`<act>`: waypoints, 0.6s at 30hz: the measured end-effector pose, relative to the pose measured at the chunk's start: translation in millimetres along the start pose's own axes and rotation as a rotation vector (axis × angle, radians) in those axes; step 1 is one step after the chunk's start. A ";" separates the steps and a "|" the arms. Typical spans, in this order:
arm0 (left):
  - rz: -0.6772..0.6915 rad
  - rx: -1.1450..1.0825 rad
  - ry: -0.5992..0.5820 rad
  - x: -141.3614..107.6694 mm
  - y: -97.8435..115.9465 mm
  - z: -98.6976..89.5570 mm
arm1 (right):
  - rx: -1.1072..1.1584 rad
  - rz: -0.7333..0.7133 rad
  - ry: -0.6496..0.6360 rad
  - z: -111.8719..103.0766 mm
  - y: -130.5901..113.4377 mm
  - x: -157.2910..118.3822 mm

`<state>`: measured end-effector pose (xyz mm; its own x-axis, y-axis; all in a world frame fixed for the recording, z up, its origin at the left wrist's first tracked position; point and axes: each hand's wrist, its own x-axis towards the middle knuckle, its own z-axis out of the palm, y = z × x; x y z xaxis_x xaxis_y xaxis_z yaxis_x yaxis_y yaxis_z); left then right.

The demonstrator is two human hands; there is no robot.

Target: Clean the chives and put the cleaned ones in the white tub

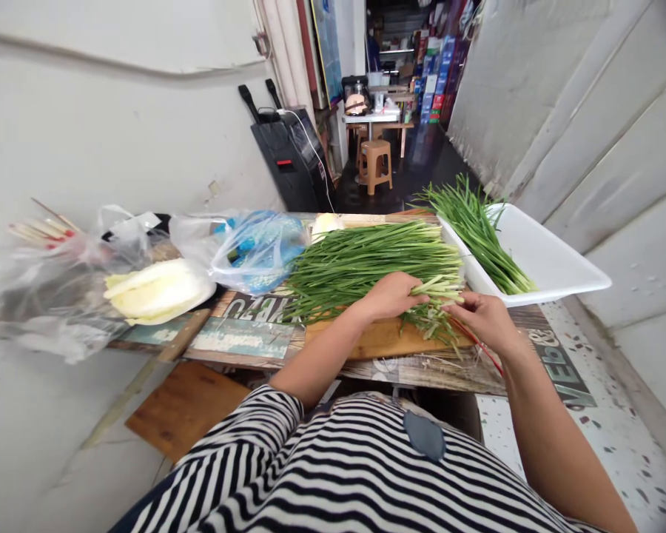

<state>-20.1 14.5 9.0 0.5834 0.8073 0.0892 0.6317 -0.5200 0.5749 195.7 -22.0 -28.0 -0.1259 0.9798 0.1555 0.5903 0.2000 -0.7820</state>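
A broad heap of green chives (371,255) lies across a wooden cutting board (360,340), pale stem ends toward the right. My left hand (391,295) is closed around a small bunch of chives near those stem ends. At the tips of that bunch, my right hand (485,320) has its fingers pinched together on the pale ends; exactly what lies between them is too small to make out. Loose trimmings (430,326) lie on the board beneath both hands. More chives (480,237) rest in a white plastic tray (566,277) at the right.
Left on the table are a halved napa cabbage (158,291), a clear bag with blue contents (263,252) and a clear plastic bag (55,296) with skewers. Walls flank both sides. Behind stand a black speaker (291,155) and a brown stool (376,166).
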 end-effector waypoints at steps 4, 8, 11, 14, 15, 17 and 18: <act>-0.051 0.055 0.054 -0.9 -5.8 -7.3 | -0.149 0.086 0.176 -6.3 14.8 -2.1; -0.132 -0.019 0.240 0.1 -8.2 -17.9 | -0.599 0.002 0.328 -10.8 11.7 18.7; -0.107 -0.077 0.286 0.0 -7.4 -17.8 | -0.811 -0.067 0.161 -1.1 0.9 43.4; -0.083 -0.057 0.324 -1.4 -8.3 -13.9 | -0.951 0.008 0.002 10.2 -6.5 61.9; -0.083 -0.057 0.331 -1.9 -9.0 -13.1 | -0.980 0.023 -0.028 12.0 -7.6 64.9; -0.095 -0.071 0.338 -2.6 -10.4 -12.9 | -1.003 0.003 -0.048 10.9 -8.3 65.2; -0.094 -0.082 0.342 -2.7 -10.9 -13.2 | -1.006 -0.021 -0.048 8.5 -8.4 62.7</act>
<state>-35.2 21.7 13.2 0.3116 0.9045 0.2913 0.6234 -0.4259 0.6557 176.1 37.7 -16.8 -0.1631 0.9790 0.1221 0.9837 0.1518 0.0968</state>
